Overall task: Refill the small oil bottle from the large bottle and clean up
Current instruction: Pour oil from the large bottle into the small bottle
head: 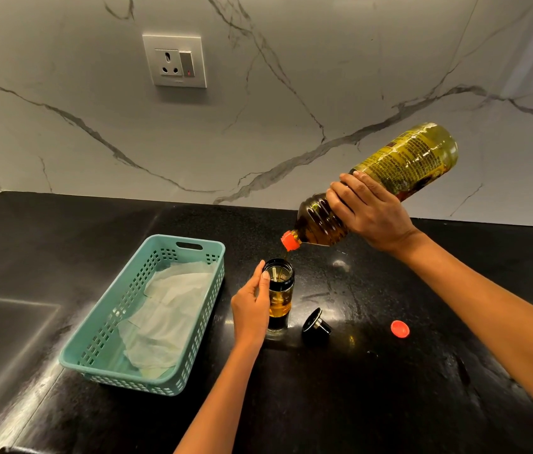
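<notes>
Fingers of our right hand are gripping the tilted large yellow-labelled plastic oil bottle | our left hand is holding the small clear glass bottle

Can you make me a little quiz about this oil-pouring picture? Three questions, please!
1. Which hand tilts the large bottle? A: left. B: right. C: both.
2. True or false: the red cap lies on the counter.
3. What does the left hand hold?

Key
1. B, the right hand.
2. True.
3. The small bottle, standing upright.
</notes>
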### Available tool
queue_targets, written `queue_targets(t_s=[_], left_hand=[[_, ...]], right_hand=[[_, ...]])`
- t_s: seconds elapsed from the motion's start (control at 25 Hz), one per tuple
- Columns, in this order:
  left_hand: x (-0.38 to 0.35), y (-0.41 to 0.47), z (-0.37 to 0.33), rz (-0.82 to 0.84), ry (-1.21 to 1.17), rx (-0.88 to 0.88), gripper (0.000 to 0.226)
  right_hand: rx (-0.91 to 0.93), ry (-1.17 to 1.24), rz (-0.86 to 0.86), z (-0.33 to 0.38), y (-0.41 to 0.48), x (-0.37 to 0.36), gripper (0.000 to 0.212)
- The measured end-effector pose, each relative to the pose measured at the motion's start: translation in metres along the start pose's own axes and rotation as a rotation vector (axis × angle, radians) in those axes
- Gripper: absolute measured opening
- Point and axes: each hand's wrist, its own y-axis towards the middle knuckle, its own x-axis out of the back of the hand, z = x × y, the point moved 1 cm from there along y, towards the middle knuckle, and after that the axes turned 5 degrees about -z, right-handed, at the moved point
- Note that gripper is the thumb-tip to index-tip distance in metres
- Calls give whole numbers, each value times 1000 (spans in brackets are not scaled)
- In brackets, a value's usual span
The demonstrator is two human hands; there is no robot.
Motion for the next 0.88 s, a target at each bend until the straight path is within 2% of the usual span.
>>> queue_targets(t_s=[0.24,0.52,0.88], left_hand=[[0,1,1,-9,16,0,34],[0,1,1,-11,13,-5,34],[0,2,0,5,-42,15,34]], right_hand=[[15,-12,-7,-2,1,2,25],[14,-18,-10,-3,2,3,33],[34,-30,-32,-2,5,4,26]])
